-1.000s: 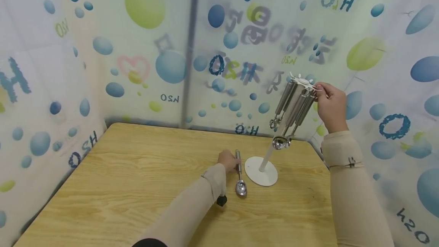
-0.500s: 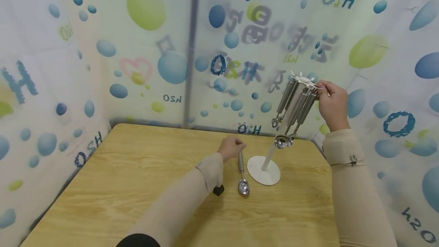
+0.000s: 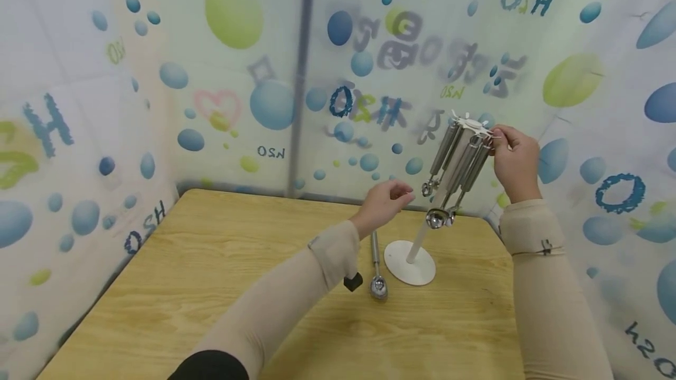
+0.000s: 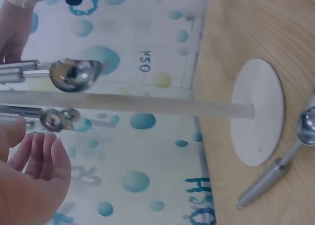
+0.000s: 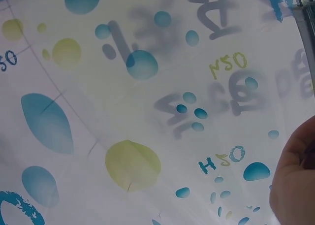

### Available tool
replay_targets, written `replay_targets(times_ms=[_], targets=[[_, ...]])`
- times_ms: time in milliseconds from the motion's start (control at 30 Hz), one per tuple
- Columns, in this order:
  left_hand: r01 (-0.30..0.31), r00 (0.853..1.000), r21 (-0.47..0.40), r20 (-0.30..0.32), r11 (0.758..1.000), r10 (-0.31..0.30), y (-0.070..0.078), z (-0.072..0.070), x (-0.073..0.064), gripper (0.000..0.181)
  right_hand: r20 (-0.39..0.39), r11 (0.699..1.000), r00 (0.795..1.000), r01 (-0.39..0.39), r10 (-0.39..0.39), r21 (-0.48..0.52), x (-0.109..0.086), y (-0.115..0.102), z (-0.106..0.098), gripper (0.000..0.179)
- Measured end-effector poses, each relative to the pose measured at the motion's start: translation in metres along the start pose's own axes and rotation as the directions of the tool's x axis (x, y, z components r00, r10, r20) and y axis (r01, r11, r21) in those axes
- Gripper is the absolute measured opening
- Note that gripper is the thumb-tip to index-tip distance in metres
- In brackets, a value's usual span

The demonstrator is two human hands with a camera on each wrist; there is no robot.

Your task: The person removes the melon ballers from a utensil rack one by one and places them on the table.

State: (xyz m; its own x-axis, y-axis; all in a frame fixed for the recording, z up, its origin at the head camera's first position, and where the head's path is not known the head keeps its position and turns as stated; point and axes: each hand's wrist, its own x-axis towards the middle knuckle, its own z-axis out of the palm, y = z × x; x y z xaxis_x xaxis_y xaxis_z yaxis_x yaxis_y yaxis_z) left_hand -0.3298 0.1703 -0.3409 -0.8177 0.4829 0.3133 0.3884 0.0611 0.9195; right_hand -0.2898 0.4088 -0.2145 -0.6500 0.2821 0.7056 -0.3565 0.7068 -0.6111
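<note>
A white utensil rack point(image 3: 409, 274) stands on the table, with several steel scoops point(image 3: 470, 163) hanging from its hooked top. My right hand point(image 3: 519, 164) pinches the edge of that top; only part of this hand point(image 5: 295, 185) enters the right wrist view. Left of the rack, my left hand point(image 3: 384, 201) is raised with loosely bent fingers and holds nothing. The left wrist view shows this hand point(image 4: 42, 185) close to the hanging scoop heads point(image 4: 76, 77). A loose steel scoop point(image 3: 378, 287) lies beside the base, its bowl toward me.
The wooden table point(image 3: 237, 263) meets patterned curtains point(image 3: 264, 163) at its back edge, and more curtain hangs at both sides. A black block point(image 3: 352, 281) is attached beneath my left wrist.
My left hand let go of the loose scoop's handle, leaving it on the table, then rose rightward toward the hanging scoops. The right hand keeps its hold on the rack top.
</note>
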Motion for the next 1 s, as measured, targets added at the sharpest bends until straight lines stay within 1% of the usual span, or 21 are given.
replay_targets(times_ms=[67, 233, 367, 500, 667, 800, 1000], targets=[[-0.038, 0.999, 0.014, 0.004, 0.999, 0.038, 0.009, 0.002, 0.001, 0.025, 0.006, 1.0, 1.0, -0.005, 0.005, 0.0, 0.0, 0.0, 0.0, 0.03], [-0.108, 0.994, 0.006, 0.011, 0.994, 0.108, 0.027, 0.009, 0.003, 0.028, 0.024, 1.0, 0.999, -0.027, 0.028, -0.009, 0.001, 0.001, -0.002, 0.033], [-0.167, 0.986, 0.026, -0.005, 0.986, 0.167, 0.037, 0.017, 0.006, 0.029, 0.02, 0.999, 0.999, -0.041, 0.041, -0.016, 0.001, 0.001, -0.004, 0.033], [-0.205, 0.978, 0.039, -0.032, 0.978, 0.206, 0.044, 0.023, 0.01, 0.025, 0.016, 0.998, 0.999, -0.051, 0.052, -0.023, 0.001, 0.002, -0.005, 0.034], [-0.21, 0.974, 0.04, -0.075, 0.977, 0.213, 0.051, 0.03, 0.013, 0.022, 0.015, 0.998, 0.999, -0.046, 0.047, -0.041, 0.0, 0.003, -0.004, 0.034], [-0.191, 0.977, 0.056, -0.081, 0.98, 0.195, 0.054, 0.036, 0.014, 0.028, 0.008, 0.999, 0.999, -0.035, 0.035, -0.025, -0.002, 0.002, -0.003, 0.033], [-0.214, 0.972, 0.054, -0.088, 0.975, 0.218, 0.06, 0.041, 0.017, 0.036, 0.003, 1.0, 1.0, -0.021, 0.021, -0.009, -0.003, 0.0, 0.0, 0.031]])
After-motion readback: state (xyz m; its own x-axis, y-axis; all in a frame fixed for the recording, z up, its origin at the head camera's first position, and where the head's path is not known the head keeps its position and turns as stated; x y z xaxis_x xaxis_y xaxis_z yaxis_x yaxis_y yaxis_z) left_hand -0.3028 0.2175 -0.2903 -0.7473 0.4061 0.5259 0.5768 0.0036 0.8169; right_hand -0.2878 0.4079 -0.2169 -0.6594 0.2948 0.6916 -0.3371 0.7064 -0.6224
